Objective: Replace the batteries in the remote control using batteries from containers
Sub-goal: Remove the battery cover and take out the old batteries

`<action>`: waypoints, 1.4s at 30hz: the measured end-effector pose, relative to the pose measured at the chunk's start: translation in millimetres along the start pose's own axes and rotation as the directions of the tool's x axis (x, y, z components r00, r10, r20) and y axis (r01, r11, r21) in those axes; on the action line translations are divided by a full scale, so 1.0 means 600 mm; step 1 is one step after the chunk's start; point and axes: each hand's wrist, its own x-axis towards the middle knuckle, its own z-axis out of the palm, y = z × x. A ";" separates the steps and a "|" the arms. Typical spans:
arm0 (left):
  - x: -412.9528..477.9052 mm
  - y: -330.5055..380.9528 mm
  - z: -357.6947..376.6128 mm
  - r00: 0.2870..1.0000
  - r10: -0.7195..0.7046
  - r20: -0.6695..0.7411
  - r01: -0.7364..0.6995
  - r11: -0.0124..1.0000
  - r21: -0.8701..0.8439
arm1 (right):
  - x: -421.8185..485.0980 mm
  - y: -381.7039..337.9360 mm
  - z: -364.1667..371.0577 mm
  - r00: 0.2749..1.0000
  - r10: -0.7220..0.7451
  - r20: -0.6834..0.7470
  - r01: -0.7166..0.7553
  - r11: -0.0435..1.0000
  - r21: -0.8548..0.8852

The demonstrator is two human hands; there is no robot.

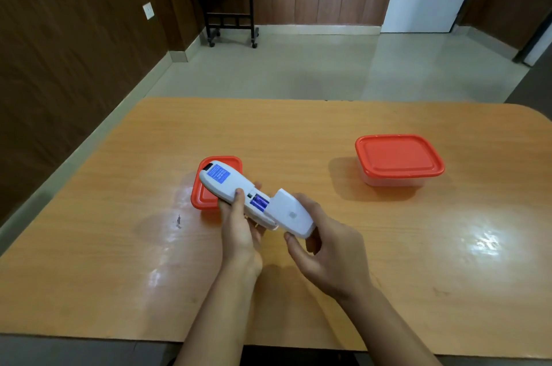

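Above the worktop [298, 132], the left hand [239, 228] fingers clamp the remote [227, 183], while the right hand [325, 249] fingers pinch its battery cover [291, 213], blue batteries [259, 202] exposed.

Two bare forearms rise from the near edge of the tabletop [418, 291], with no sleeves, watch, bracelet or gloves on either. The left hand [240, 231] and the right hand [325, 249] carry no rings. The left thumbnail, nearer the tabletop's far edge, looks dark, perhaps painted; the nails otherwise are too small to judge.
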 end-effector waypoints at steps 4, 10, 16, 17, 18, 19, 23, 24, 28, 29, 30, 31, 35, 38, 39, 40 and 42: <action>0.004 0.008 -0.008 0.999 -0.004 0.039 0.004 1.000 0.003 | 0.014 0.063 0.006 0.962 0.274 0.016 -0.272 0.960 -0.065; 0.001 0.006 -0.013 0.995 -0.080 0.057 0.078 0.996 0.050 | 0.020 0.126 0.037 0.902 0.428 -0.063 -0.420 0.833 -0.360; -0.004 0.011 -0.014 0.989 -0.126 0.081 0.118 0.988 0.097 | 0.027 0.109 0.048 0.885 0.463 -0.049 -0.449 0.822 -0.351; -0.005 0.010 -0.014 0.987 -0.129 0.092 0.118 0.986 0.117 | 0.031 0.097 0.047 0.906 0.417 -0.066 -0.418 0.862 -0.286; -0.004 0.007 -0.014 0.986 -0.130 0.100 0.115 0.983 0.140 | 0.034 0.081 0.044 0.938 0.335 -0.087 -0.346 0.918 -0.194; -0.003 0.004 -0.014 0.984 -0.137 0.110 0.118 0.980 0.159 | 0.036 0.064 0.040 0.967 0.233 -0.102 -0.242 0.967 -0.082; -0.008 -0.005 -0.009 0.959 -0.251 0.128 0.223 0.954 0.200 | 0.026 -0.003 0.040 0.990 -0.088 -0.110 0.101 0.987 0.125; -0.011 -0.007 -0.007 0.949 -0.287 0.134 0.259 0.946 0.194 | 0.023 -0.009 0.045 0.985 -0.132 -0.115 0.143 0.985 0.098; -0.025 -0.019 0.001 0.912 -0.359 0.198 0.312 0.921 0.232 | 0.021 -0.004 0.059 0.971 -0.161 -0.179 0.161 0.987 -0.015; -0.027 -0.022 0.004 0.907 -0.365 0.207 0.314 0.918 0.244 | 0.022 -0.002 0.058 0.969 -0.155 -0.192 0.152 0.988 -0.028; -0.029 -0.023 0.006 0.905 -0.368 0.211 0.314 0.916 0.250 | 0.022 0.000 0.056 0.968 -0.151 -0.203 0.146 0.988 -0.038; -0.030 -0.024 0.007 0.905 -0.368 0.214 0.312 0.915 0.255 | 0.021 0.001 0.054 0.966 -0.150 -0.210 0.143 0.988 -0.048; -0.031 -0.024 0.008 0.913 -0.340 0.225 0.271 0.919 0.286 | 0.020 0.000 0.052 0.971 -0.138 -0.195 0.125 0.989 -0.076; -0.035 -0.024 0.009 0.917 -0.330 0.223 0.258 0.919 0.299 | 0.020 0.001 0.056 0.978 -0.121 -0.172 0.108 0.990 -0.086; -0.036 -0.025 0.009 0.917 -0.332 0.221 0.260 0.918 0.298 | 0.020 0.001 0.057 0.978 -0.118 -0.174 0.105 0.991 -0.084; -0.038 -0.025 0.009 0.915 -0.335 0.223 0.264 0.918 0.295 | 0.020 0.000 0.057 0.977 -0.117 -0.177 0.104 0.991 -0.082; -0.039 -0.025 0.009 0.912 -0.342 0.228 0.269 0.916 0.297 | 0.020 -0.001 0.058 0.975 -0.116 -0.188 0.103 0.992 -0.076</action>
